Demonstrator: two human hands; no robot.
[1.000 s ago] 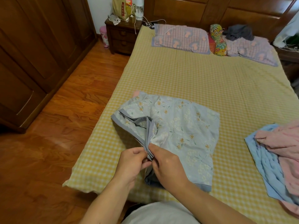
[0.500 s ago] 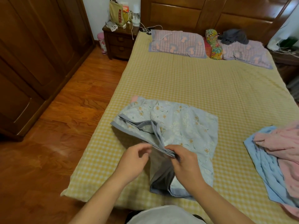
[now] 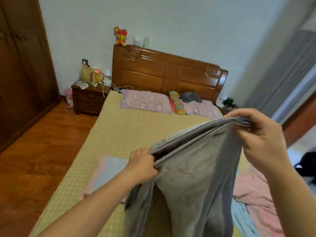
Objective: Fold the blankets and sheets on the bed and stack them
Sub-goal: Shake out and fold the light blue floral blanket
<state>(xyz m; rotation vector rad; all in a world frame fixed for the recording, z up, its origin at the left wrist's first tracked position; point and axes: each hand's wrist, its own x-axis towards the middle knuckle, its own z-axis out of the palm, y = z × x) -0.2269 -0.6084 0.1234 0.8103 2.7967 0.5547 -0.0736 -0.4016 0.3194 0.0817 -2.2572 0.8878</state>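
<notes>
Sheet (image 3: 196, 168) is now up in the air, held by its top edge at about 3 o'clock of the view; 0.5 s ago it lay flat on the bed (image 3: 119, 134) w/ both hands close together at its near edge. The floral side does not show now, only the grey side, and the layered edges run in a line between the hands. Left hand (image 3: 142, 165) pinches the lower end of that edge, right hand (image 3: 261, 139) grips the higher end, so the hands are well apart and the cloth hangs down from them, tilted. Head is also raised, so headboard (image 3: 171, 74) at 12 o'clock is in view.

A pale folded piece (image 3: 109, 170) lies on the bed at 9 o'clock. Pink blanket (image 3: 253, 189) and blue blanket (image 3: 242, 218) lie in a heap at 4 o'clock, not folded.

I judge the sheet is being opened to redo the fold, so stacking is not near yet.
</notes>
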